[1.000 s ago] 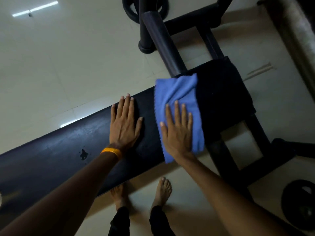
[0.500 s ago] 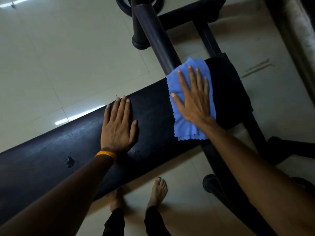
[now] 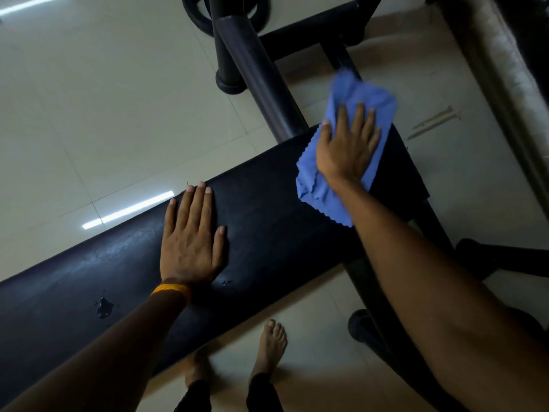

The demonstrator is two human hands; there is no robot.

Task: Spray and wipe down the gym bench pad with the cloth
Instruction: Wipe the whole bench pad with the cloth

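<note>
The black bench pad [image 3: 267, 221] runs from lower left to upper right across the head view. My right hand [image 3: 346, 144] presses flat on a blue cloth [image 3: 318, 185] near the pad's far right end; the cloth's top edge hangs past the pad's far side. My left hand [image 3: 190, 233] lies flat and bare on the middle of the pad, fingers together, an orange band at the wrist. A small puddle of liquid [image 3: 104, 307] sits on the pad to the left of that wrist. No spray bottle is in view.
A thick black upright bar [image 3: 258, 72] rises behind the pad, joined to a black frame [image 3: 309, 34]. A weight plate [image 3: 196, 13] lies at the top. Black frame legs [image 3: 481, 257] extend to the right. My bare feet [image 3: 270, 349] stand on the pale tiled floor beside the bench.
My right hand has slid the blue cloth from the pad's near middle toward the far right end and over the far edge. My left hand has stayed flat on the pad.
</note>
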